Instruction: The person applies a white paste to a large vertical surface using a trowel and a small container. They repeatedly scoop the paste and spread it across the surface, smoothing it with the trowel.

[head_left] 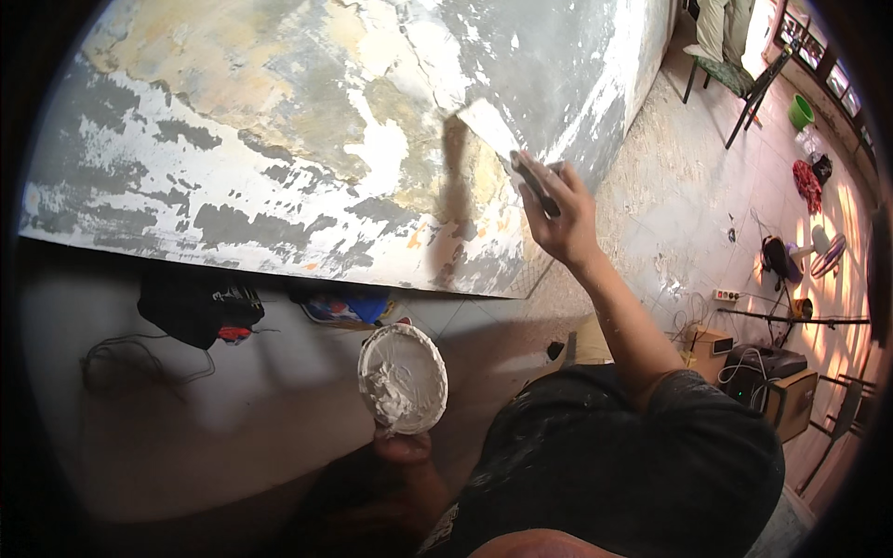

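My right hand (pixel 563 209) grips the dark handle of a putty knife (pixel 488 126), whose white-coated blade lies against or just off a wall surface (pixel 260 84) mottled grey, cream and white with cracks. A shadow of the hand and knife falls on that surface. My left hand (pixel 402 446), partly hidden in shade, holds up a round white tub or lid (pixel 405 372) with white paste smeared in it, below the lower edge of the patchy surface. My fingers show beneath its rim.
Dark bags (pixel 195 307) and cables lie below the surface's edge. To the right are a chair (pixel 730 79), green bucket (pixel 800 112), red cloth (pixel 807 186), fan (pixel 826 256), power strip (pixel 726 296) and black equipment (pixel 753 367) with cords on the tiled floor.
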Demonstrator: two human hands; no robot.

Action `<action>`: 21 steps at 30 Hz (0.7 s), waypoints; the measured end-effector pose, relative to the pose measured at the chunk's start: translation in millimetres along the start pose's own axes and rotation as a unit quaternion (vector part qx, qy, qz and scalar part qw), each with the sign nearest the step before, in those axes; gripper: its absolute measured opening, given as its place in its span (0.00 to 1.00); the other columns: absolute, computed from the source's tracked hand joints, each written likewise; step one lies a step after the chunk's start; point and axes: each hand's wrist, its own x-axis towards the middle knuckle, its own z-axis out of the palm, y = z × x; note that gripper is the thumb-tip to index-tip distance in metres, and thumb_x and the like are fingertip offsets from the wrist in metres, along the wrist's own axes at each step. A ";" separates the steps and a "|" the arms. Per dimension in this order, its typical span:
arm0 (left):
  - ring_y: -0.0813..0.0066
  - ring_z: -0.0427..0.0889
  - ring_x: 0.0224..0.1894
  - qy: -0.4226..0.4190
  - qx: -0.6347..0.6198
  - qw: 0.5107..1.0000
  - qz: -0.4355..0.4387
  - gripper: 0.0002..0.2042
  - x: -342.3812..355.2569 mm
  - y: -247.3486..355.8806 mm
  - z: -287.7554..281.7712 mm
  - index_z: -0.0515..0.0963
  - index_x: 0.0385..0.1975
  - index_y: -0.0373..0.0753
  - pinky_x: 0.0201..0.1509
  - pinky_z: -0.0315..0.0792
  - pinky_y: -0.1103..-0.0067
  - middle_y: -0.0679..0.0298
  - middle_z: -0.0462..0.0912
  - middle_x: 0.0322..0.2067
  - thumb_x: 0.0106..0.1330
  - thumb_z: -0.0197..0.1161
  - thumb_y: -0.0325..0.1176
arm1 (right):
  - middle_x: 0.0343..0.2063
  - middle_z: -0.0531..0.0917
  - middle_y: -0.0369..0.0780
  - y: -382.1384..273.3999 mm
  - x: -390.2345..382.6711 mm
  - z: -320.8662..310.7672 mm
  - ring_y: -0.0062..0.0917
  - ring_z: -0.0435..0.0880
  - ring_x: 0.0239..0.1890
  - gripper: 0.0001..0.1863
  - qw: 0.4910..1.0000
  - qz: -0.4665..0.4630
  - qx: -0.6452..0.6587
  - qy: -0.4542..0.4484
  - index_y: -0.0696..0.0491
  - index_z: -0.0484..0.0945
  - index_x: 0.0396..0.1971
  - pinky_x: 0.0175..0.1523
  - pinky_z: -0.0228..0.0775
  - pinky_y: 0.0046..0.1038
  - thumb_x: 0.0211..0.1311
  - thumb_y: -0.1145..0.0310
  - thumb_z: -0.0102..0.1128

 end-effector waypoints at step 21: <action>0.59 0.65 0.77 0.063 -0.033 0.997 -0.035 0.36 5.0 5.3 15.1 0.59 0.78 0.44 0.72 0.74 0.59 0.56 0.61 0.77 0.66 0.50 0.38 | 0.34 0.80 0.41 -67.8 57.1 16.1 0.24 0.79 0.29 0.30 0.990 -0.080 0.045 0.109 0.46 0.81 0.65 0.32 0.73 0.28 0.61 0.79 0.71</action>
